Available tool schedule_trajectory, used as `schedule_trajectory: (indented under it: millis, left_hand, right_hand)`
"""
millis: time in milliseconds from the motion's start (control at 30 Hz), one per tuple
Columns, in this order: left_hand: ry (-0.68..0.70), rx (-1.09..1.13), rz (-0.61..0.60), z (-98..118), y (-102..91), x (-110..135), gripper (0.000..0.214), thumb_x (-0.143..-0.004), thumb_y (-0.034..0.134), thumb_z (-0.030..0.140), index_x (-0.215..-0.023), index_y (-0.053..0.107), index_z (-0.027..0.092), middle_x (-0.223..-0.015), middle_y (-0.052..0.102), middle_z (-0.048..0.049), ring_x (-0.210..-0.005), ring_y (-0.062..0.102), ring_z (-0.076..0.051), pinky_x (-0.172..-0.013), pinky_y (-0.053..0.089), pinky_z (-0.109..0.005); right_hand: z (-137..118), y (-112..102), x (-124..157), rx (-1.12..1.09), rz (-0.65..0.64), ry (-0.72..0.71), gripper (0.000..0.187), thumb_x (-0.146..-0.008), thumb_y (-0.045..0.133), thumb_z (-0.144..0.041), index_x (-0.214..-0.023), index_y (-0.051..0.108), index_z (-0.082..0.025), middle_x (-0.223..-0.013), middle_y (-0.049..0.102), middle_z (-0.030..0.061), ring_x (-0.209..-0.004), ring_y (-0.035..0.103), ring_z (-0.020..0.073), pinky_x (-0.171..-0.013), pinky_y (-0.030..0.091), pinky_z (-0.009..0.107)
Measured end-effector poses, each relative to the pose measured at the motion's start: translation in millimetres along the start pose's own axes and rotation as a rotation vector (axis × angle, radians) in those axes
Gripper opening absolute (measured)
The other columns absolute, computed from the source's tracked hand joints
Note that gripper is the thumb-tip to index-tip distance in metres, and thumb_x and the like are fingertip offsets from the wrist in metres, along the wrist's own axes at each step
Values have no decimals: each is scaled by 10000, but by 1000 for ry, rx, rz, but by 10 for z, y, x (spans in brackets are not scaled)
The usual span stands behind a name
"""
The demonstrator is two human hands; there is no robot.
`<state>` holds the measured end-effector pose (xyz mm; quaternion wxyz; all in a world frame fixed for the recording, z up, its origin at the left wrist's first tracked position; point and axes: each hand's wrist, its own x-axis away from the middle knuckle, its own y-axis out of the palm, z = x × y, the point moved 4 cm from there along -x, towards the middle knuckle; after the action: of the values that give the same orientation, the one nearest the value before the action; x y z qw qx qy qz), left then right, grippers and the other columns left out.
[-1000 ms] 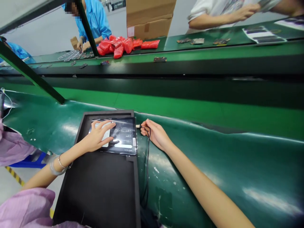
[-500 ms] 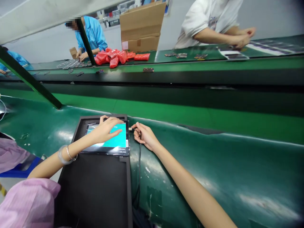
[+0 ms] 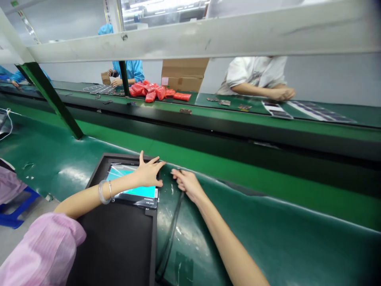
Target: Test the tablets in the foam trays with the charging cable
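Note:
A tablet (image 3: 150, 201) with a lit cyan screen lies in the far end of a black tray (image 3: 119, 238). Over the tablet's right side reaches my left hand (image 3: 147, 172), fingers spread, covering part of the screen and its right edge. To the right of the tray, my right hand (image 3: 187, 183) is closed on a black cable (image 3: 171, 234), pinching it near its plug end. The cable hangs down from the fist toward the tray's near right side. A gap separates the plug end from the tablet.
Beyond the green bench (image 3: 268, 230) runs a belt line with red wrapped packs (image 3: 160, 92), a cardboard box (image 3: 184, 75) and small boards. A green post (image 3: 56, 103) stands at left under a white beam (image 3: 190, 35). Co-workers sit across; a blue stool (image 3: 20, 210) is at lower left.
The plug end has come away from the tablet's right edge, held in my right hand. My left hand has shifted right with fingers spread wider. The view has tilted up.

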<state>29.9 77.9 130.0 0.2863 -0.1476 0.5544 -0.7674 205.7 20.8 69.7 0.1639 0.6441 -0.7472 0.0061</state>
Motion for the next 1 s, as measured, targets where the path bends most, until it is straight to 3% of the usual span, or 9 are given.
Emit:
schedule_trajectory:
  millis: [100, 200, 300, 400, 467, 567, 633, 733, 1000]
  left_hand:
    - [-2, 56, 56, -13, -58, 79, 808, -787, 739, 440, -1495, 369, 322, -1470, 534, -99, -1468, 327, -342, -1119, -232, -672]
    - [-73, 119, 167, -241, -287, 282, 725, -897, 637, 510, -1525, 310, 353, -1550, 437, -91, -1499, 267, -320, -1151, -166, -667]
    - [-228, 170, 325, -799, -609, 663, 581, -969, 526, 467, -1504, 354, 317, -1594, 362, -94, -1525, 190, -306, -1175, -122, -646]
    - [-392, 238, 452, -1491, -798, 1162, 580, -895, 587, 359, -1442, 444, 232, -1578, 374, -132, -1522, 178, -339, -1200, -33, -645]
    - [-455, 318, 486, -1853, -770, 1442, 611, -790, 640, 293, -1379, 511, 192, -1507, 467, -152, -1491, 266, -356, -1219, 132, -609]
    - [-473, 462, 535, -2161, -575, 1621, 626, -732, 620, 207, -1351, 538, 189, -1438, 544, -129, -1392, 456, -297, -1201, 321, -490]
    - [-464, 547, 589, -2271, -444, 1567, 605, -759, 607, 168, -1359, 529, 187, -1447, 536, -123, -1365, 494, -260, -1186, 367, -438]
    - [-455, 640, 666, -2411, -347, 1299, 504, -859, 647, 207, -1349, 535, 165, -1462, 512, -139, -1358, 492, -279, -1159, 393, -495]
    - [-472, 816, 795, -2624, -269, 555, 362, -952, 644, 338, -1262, 594, 158, -1352, 567, -117, -1241, 555, -279, -1051, 473, -533]
  right_hand:
    - [-103, -457, 321, -40, 88, -2, 491, -676, 854, -582, -726, 606, -161, -526, 260, -112, -440, 150, 42, -355, 119, 178]
    - [-42, -716, 717, -79, 43, 74, 477, -713, 842, -574, -728, 609, -159, -560, 233, -110, -468, 119, 46, -361, 135, 171]
    - [114, -817, 918, -163, 26, 123, 519, -712, 793, -665, -683, 547, -208, -553, 130, -130, -474, 32, 58, -335, 130, 175]
    - [252, -819, 877, -385, 60, 177, 462, -729, 820, -589, -698, 538, -225, -574, 124, -121, -487, -7, 70, -314, 159, 165]
    - [302, -773, 803, -465, 70, 213, 429, -734, 837, -540, -711, 544, -228, -594, 129, -115, -476, 8, 69, -306, 176, 159]
    - [347, -685, 745, -509, 91, 270, 407, -704, 872, -501, -754, 572, -230, -613, 150, -109, -441, 69, 57, -299, 205, 157]
    - [377, -618, 743, -548, 117, 296, 407, -679, 898, -470, -786, 592, -224, -623, 164, -109, -425, 106, 49, -296, 216, 155]
    - [404, -450, 727, -620, 124, 283, 392, -695, 896, -452, -777, 592, -220, -623, 156, -109, -415, 122, 46, -294, 221, 154]
    - [440, 159, 631, -566, -36, 313, 406, -663, 918, -490, -777, 651, -205, -583, 157, -113, -428, 117, 28, -335, 176, 119]
